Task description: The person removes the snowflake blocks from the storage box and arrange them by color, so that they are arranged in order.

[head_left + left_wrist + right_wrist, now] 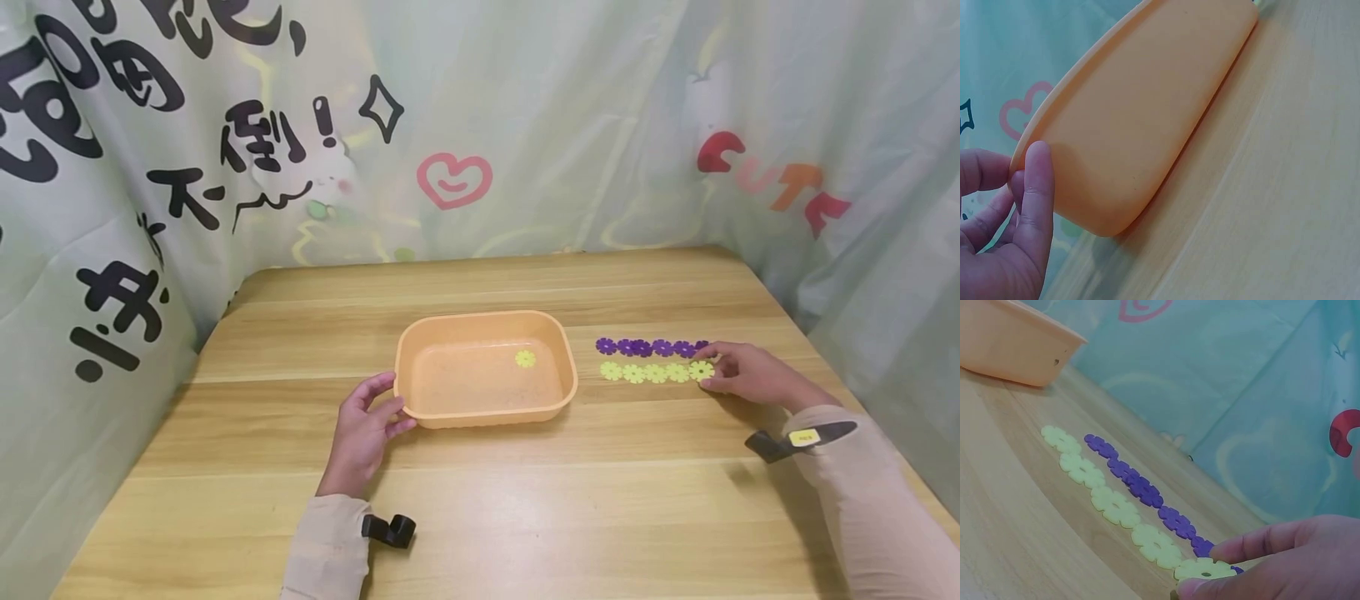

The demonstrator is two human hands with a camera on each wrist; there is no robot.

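At the left end of a shallow orange plastic basin, my left hand pinches the rim between thumb and fingers. Inside the basin lies one yellow flower-shaped disc. To the basin's right, a row of yellow flower-shaped discs runs along the table, just in front of a row of purple flower-shaped discs. My right hand pinches the yellow disc at the right end of the yellow row, thumb near and index finger far. Its fingers partly hide the last purple disc.
The wooden table has a light grain, and both forearms reach in from its near side. A pale printed curtain hangs behind and along both sides. Black bands sit on both wrists, the right one with a yellow label.
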